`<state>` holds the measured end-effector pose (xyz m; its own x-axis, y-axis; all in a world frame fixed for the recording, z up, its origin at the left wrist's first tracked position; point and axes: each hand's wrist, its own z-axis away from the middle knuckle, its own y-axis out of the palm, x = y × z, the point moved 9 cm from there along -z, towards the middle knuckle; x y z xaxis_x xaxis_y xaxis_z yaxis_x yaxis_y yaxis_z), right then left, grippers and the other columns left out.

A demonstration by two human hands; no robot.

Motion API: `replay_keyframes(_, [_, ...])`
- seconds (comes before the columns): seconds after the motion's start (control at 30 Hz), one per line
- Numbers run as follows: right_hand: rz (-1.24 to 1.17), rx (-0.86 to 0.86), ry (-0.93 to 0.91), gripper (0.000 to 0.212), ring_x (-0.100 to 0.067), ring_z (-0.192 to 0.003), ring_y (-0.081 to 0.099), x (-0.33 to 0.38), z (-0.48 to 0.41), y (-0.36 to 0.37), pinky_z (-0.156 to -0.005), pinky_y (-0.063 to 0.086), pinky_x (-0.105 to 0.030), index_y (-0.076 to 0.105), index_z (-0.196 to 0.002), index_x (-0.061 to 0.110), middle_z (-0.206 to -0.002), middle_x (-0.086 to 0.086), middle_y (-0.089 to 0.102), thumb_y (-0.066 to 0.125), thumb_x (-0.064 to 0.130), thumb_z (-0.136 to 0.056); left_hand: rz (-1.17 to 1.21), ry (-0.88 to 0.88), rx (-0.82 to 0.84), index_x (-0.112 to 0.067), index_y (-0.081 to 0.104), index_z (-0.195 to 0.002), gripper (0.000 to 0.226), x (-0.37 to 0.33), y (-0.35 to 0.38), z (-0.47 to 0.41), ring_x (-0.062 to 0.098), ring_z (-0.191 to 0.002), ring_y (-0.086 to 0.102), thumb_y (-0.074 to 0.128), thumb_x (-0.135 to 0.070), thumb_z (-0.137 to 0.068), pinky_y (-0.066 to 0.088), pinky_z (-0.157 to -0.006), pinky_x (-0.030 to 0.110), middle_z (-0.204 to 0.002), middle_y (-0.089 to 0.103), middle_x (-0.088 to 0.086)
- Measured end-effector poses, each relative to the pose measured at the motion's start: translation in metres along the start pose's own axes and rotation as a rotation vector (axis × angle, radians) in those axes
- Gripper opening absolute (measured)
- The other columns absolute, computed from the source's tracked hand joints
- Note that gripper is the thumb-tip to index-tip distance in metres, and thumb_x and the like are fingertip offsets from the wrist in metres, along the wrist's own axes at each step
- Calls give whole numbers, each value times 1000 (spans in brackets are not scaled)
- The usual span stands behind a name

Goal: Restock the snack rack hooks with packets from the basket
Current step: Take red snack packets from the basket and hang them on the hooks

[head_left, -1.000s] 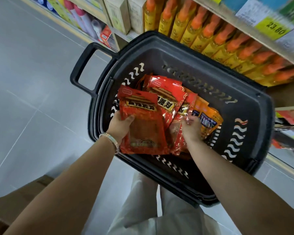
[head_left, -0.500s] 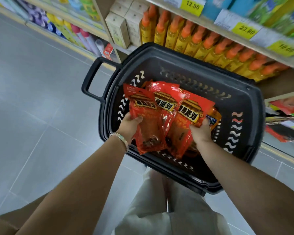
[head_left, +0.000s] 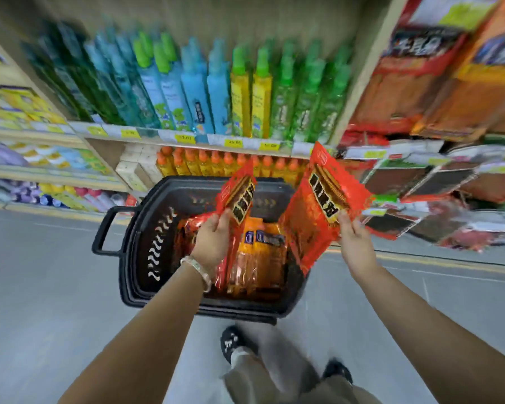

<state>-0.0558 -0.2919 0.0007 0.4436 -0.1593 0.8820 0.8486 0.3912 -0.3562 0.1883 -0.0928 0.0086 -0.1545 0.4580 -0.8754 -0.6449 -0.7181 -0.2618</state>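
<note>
Black plastic basket (head_left: 140, 228) stands on the floor (head_left: 41, 287) with orange packets (head_left: 260, 246) inside. Over its middle, the left hand (head_left: 212, 243) grips a red snack packet (head_left: 239, 196), thumb curled on its face. Over its right rim, the right hand (head_left: 354, 243) pinches a second red packet (head_left: 318, 211).

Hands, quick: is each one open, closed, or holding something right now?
Left hand: holding the left red packet.
Right hand: holding the right red packet.

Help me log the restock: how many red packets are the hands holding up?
2. One packet in the left hand above the basket; the other packet in the right hand. More may hide behind.
</note>
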Motion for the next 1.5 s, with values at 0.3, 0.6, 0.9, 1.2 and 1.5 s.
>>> replay_keyframes(0.3, [-120, -213, -397, 19, 7, -73, 54, 72, 19, -230, -67, 36, -1, 60, -90, 21, -78, 21, 57, 44, 25, -100, -13, 395, -2, -27, 61, -90, 14, -160, 140, 93, 20, -89, 59, 49, -29, -96, 46, -81, 31, -90, 63, -2])
replay_keyframes(0.6, [-171, -445, -506, 33, 1, -45, 35, 135, 0, -414, -48, 30, -18, 48, -66, 14, -62, 1, 39, 49, 28, -96, 87, 548, 40, -25, 68, -77, 38, -299, 255, 152, 25, -84, 69, 57, -62, -77, 55, -81, 47, -84, 73, -1])
replay_keyframes(0.9, [-267, -579, -655, 44, -9, -61, 42, 235, -52, -516, -61, 31, -32, 58, -80, 3, -69, 0, 51, 46, 44, -87, 241, 837, 2, -30, 62, -88, 23, -447, 300, 156, 22, -94, 66, 59, -52, -82, 51, -89, 51, -98, 70, 1])
replay_keyframes(1.2, [-461, -560, -761, 27, -9, -66, 44, 331, -125, -581, -59, 37, -16, 60, -73, 9, -67, 6, 50, 53, 29, -90, 378, 966, 83, -30, 68, -82, 18, -544, 354, 137, 23, -95, 67, 62, -46, -78, 50, -91, 52, -95, 73, 2])
replay_keyframes(1.5, [-578, -409, -765, 18, -24, -97, 59, 382, -186, -602, -87, 45, -39, 62, -83, 19, -98, -7, 65, 54, 35, -87, 476, 904, 75, -25, 71, -67, 13, -588, 386, 117, 13, -69, 69, 67, -33, -77, 56, -68, 33, -70, 73, -6])
